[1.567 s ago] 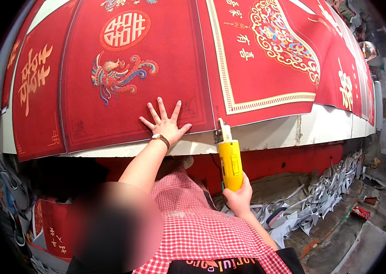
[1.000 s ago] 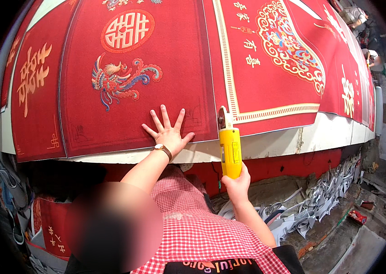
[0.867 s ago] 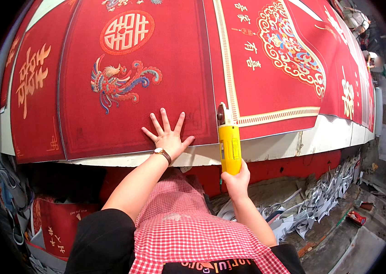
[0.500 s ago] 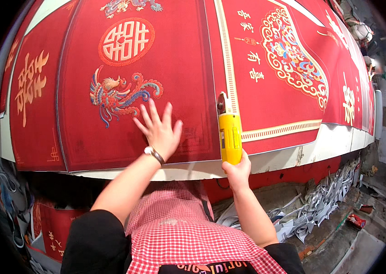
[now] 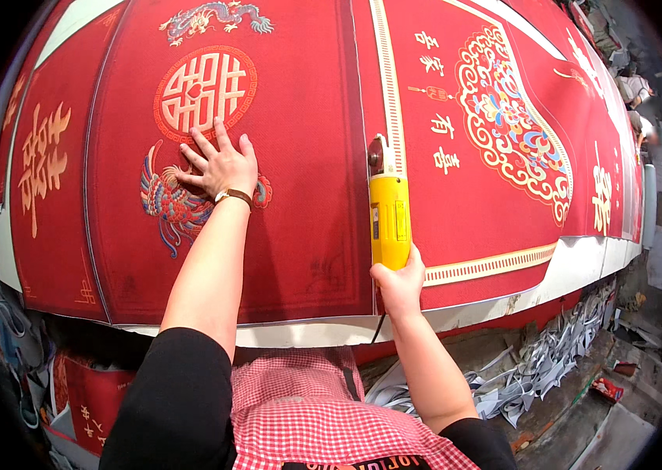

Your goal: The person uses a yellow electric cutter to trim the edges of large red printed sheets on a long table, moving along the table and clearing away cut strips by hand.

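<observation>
My left hand (image 5: 225, 166) lies flat with spread fingers on a red printed mat (image 5: 300, 204), over the colourful phoenix and touching the edge of the round emblem. In my right hand (image 5: 401, 286) is a yellow electric rotary cutter (image 5: 390, 219), gripped at its rear end. Its round blade head (image 5: 379, 157) points away from me and sits along the seam between this mat and a second red mat (image 5: 444, 215) with a cream patterned border. The seam reads as a dark line below the blade and a pale one above it.
The mats lie on a pale worktable (image 5: 307, 335) whose near edge runs in front of my apron. More red mats (image 5: 49, 258) lie to the left. White offcut strips (image 5: 535, 372) are heaped below the table at right. A dark cord (image 5: 379, 327) hangs behind the cutter.
The cutter and my right hand have moved farther along the seam, away from the table's near edge. My left hand has shifted forward and left, from beside the phoenix onto it.
</observation>
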Tool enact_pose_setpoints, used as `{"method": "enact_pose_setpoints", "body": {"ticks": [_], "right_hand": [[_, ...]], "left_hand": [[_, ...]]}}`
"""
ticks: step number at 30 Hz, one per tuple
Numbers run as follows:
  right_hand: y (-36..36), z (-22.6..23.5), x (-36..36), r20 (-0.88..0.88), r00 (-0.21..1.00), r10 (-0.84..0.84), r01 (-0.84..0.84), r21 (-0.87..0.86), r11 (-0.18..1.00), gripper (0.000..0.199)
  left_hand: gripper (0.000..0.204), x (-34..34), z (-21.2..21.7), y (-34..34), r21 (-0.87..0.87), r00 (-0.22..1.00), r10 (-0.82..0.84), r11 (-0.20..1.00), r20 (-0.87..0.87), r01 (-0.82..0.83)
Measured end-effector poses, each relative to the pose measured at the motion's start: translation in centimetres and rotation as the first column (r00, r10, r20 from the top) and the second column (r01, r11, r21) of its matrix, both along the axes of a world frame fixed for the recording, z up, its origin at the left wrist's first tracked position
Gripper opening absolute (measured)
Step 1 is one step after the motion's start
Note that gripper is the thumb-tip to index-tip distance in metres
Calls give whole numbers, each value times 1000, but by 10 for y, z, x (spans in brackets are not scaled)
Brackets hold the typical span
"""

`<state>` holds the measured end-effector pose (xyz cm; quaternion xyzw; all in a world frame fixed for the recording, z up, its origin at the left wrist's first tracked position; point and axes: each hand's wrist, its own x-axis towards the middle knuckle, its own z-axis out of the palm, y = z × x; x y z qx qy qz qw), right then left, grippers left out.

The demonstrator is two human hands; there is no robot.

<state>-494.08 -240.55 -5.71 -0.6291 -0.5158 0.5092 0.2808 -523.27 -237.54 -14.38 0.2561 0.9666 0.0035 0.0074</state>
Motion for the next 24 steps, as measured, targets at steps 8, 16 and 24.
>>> {"method": "enact_pose_setpoints", "body": {"ticks": [8,16,24], "right_hand": [[57,-10,-33,-77,997,6,-6,-1,1000,38],[115,-21,-67,-177,984,-5,6,4,1000,37],[179,-29,-106,-185,983,-11,11,1,1000,34]], "left_hand": [[59,1,1,3,7,999,6,1000,-33,-6],[60,2,4,5,34,999,14,999,-34,-13],[62,3,11,8,-47,999,26,999,-45,-28]]}}
